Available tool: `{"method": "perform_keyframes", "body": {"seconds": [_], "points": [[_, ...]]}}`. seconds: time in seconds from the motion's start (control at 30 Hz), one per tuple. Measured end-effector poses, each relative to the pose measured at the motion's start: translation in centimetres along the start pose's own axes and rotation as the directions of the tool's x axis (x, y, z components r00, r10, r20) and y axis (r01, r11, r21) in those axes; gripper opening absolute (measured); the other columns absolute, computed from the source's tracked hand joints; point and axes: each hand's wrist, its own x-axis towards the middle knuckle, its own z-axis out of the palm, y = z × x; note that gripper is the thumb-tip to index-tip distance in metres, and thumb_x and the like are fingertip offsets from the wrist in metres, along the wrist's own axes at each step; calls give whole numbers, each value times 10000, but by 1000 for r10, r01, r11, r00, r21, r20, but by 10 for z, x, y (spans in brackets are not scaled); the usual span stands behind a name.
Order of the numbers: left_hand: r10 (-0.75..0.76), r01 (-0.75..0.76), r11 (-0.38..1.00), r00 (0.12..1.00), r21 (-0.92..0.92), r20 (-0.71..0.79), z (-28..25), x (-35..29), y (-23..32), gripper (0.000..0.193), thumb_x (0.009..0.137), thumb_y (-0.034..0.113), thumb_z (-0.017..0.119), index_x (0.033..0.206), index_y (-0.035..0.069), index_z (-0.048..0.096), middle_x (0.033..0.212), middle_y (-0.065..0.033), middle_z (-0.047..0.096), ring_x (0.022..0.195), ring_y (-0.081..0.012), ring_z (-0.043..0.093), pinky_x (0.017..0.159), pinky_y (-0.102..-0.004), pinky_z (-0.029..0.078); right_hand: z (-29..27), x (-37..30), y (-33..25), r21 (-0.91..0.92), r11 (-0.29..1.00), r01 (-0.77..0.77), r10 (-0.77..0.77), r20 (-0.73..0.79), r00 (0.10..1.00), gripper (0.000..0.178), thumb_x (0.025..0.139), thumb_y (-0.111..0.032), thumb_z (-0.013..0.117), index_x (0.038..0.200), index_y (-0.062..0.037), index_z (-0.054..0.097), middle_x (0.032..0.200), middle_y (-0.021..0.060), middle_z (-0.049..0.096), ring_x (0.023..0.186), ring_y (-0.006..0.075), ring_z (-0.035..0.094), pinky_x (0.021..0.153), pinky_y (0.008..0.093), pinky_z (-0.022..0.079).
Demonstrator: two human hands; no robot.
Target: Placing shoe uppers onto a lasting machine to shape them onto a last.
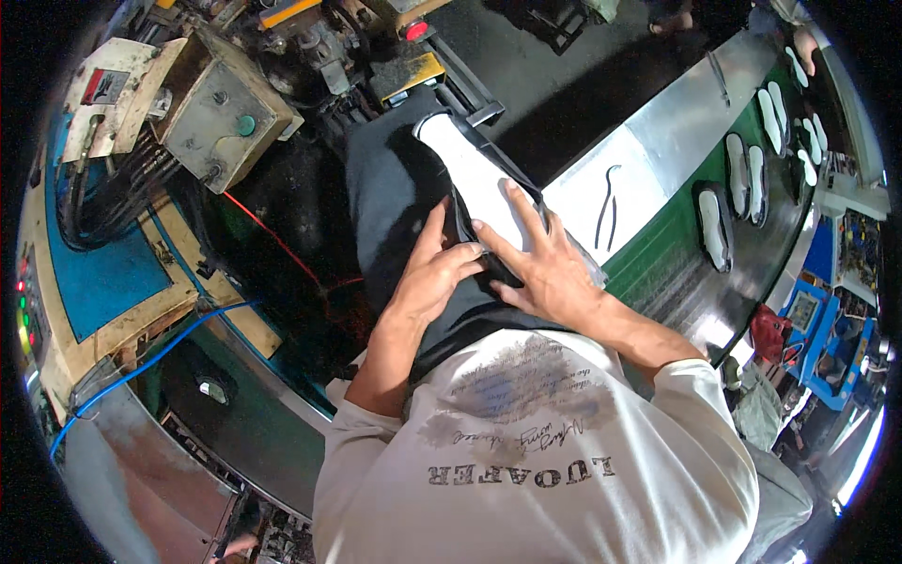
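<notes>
My left hand (pixel 430 277) and right hand (pixel 554 270) clasp the shoe piece (pixel 474 174), seemingly pressing its edge; the next squeeze likely needs even pressure.

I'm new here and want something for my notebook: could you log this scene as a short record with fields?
Item in work: white-soled dark shoe piece, over the person's lap, one end pointing away
Left hand: at the piece's left edge, near its lower end
Right hand: holding the lower part, fingertips on the white face
Table: metal table, right, with a dark hooked tool
Further right: more white-soled pieces along a green surface
Left side: grey metal box with a green button
</notes>
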Motion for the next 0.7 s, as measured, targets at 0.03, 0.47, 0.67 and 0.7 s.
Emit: {"method": "perform_keyframes", "body": {"seconds": [0.03, 0.47, 0.67, 0.7], "points": [[-56, 57, 997, 998, -41, 37, -6, 2, 8, 716, 1024, 58, 623, 1680, 77, 337, 1472, -127, 582, 1265, -253, 636, 1012, -454, 572, -5, 2, 3, -10, 1000, 7, -7, -13, 1000, 922, 810, -315, 896, 1632, -311, 478, 1757, 300, 135, 1385, 655, 426, 1139, 624, 503], [676, -300, 275, 736, 913, 38, -65, 134, 78, 273, 1053, 163, 644, 1218, -11, 774, 1175, -237, 783, 1093, -358, 777, 956, -420, 587, -13, 18, 32, 46, 972, 232, -224, -138, 965, 659, 787, -265, 840, 1435, -297, 722, 1743, 332, 172, 1311, 497, 550, 1080, 569, 534], [503, -382, 705, 864, 598, -41, -77, 116, 95, 385, 1100, 232, 642, 1412, 12, 693, 1340, -115, 755, 1185, -235, 730, 984, -399, 579, -44, 26, 29, 115, 954, 275, -255, -163, 953, 675, 766, -270, 874, 1426, -249, 729, 1710, 328, 233, 1320, 531, 541, 1054, 595, 548], [483, -419, 823, 872, 384, -83, -79, 116, 99, 417, 1111, 229, 632, 1469, 16, 642, 1384, -107, 715, 1207, -226, 712, 1001, -399, 581, -60, 29, 28, 106, 958, 265, -242, -189, 952, 659, 762, -268, 879, 1405, -224, 746, 1706, 339, 238, 1364, 536, 520, 1082, 596, 527]]}}
